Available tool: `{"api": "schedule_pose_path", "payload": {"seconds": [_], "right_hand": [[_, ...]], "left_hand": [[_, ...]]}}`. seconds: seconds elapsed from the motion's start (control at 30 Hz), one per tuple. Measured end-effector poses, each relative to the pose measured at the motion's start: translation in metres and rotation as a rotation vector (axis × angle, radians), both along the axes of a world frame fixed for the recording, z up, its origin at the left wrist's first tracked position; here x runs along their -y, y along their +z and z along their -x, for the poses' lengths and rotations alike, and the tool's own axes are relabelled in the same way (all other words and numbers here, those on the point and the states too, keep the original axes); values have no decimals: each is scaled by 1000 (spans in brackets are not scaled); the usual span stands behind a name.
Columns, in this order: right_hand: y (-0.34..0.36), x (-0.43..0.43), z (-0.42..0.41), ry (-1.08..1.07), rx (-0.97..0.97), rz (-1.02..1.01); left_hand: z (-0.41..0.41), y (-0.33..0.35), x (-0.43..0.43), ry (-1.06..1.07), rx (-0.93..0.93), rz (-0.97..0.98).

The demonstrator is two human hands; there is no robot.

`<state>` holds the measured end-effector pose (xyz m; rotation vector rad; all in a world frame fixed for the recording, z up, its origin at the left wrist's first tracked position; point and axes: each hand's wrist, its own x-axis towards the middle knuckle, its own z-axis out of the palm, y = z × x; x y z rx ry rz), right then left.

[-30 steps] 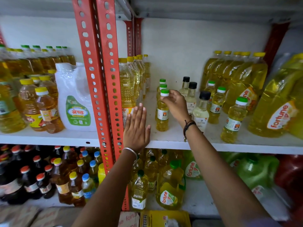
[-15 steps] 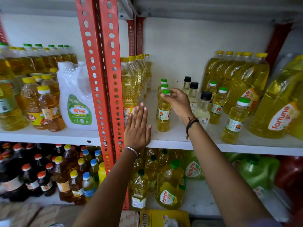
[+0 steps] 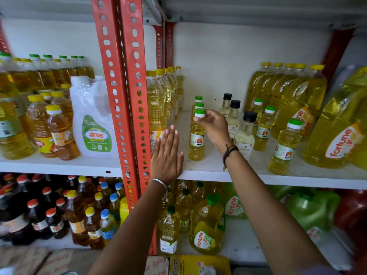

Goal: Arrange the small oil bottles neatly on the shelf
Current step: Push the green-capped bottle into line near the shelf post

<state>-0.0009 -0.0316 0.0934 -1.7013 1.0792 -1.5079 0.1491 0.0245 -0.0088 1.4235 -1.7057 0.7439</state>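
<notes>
I'm looking into a grocery shop, at its cooking-oil section. White shelf boards (image 3: pixel 258 176) hang on red slotted steel uprights (image 3: pixel 127 92) through the middle of the frame, the kind used for shop racking. Many identical bottles stand in rows: yellow-capped oil bottles (image 3: pixel 156 102) at centre, large branded "fortune" jugs (image 3: pixel 337 124) at right, dark red-capped bottles (image 3: pixel 33 217) at lower left. Printed "fortune" cartons (image 3: pixel 158 264) sit along the bottom edge.
</notes>
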Motion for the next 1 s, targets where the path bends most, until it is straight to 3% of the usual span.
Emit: {"api": "schedule_pose_path", "payload": {"seconds": [1.0], "right_hand": [[-3,-45,14,-67,-32,86]], "left_hand": [[-1,-2,2,-16,-3,-12]]}}
